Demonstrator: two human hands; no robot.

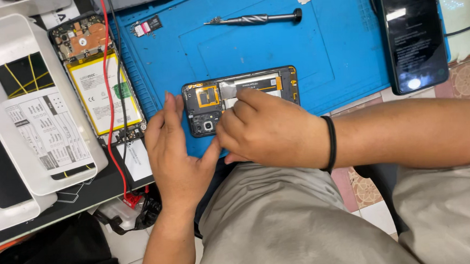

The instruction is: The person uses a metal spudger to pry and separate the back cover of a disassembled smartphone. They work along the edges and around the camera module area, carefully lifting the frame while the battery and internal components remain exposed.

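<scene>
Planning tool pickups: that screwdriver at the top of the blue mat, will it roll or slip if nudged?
The screwdriver looks like a slim round rod lying flat, so it probably rolls sideways when pushed. The blue mat looks rubbery, which likely slows it. Its knurled middle should give grip; it seems stiff and light.

The left hand [176, 154] lies flat and palm down, fingers straight and together, thumb spread out toward the other hand. The right hand [264, 128] (a dark band circles its wrist) curls just beside that thumb, fingertips bent downward and pressing, forearm stretching away level behind it.
</scene>
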